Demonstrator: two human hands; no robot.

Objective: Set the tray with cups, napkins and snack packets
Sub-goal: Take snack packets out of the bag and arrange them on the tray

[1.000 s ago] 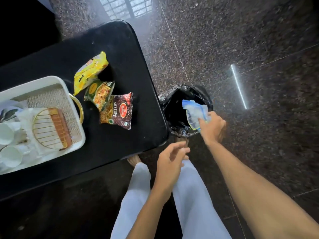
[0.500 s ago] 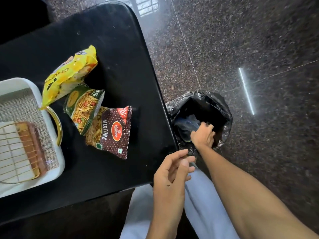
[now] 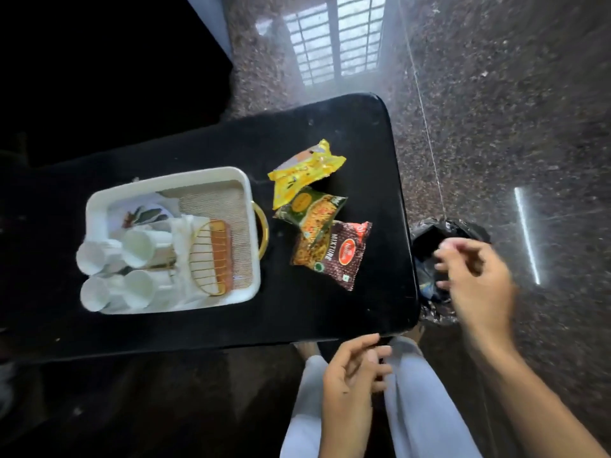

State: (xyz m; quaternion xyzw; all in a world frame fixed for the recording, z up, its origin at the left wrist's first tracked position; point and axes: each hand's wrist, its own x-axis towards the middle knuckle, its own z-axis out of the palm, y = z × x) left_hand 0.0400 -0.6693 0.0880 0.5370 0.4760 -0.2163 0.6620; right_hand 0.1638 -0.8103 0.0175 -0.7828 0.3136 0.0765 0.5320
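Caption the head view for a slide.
Both hands empty; three snack packets lie on the black table beside the white tray of cups.

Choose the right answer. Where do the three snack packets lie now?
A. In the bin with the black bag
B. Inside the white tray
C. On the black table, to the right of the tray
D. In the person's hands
C: the yellow packet, the green packet and the brown Mixture packet lie overlapping on the black table, outside the white tray.
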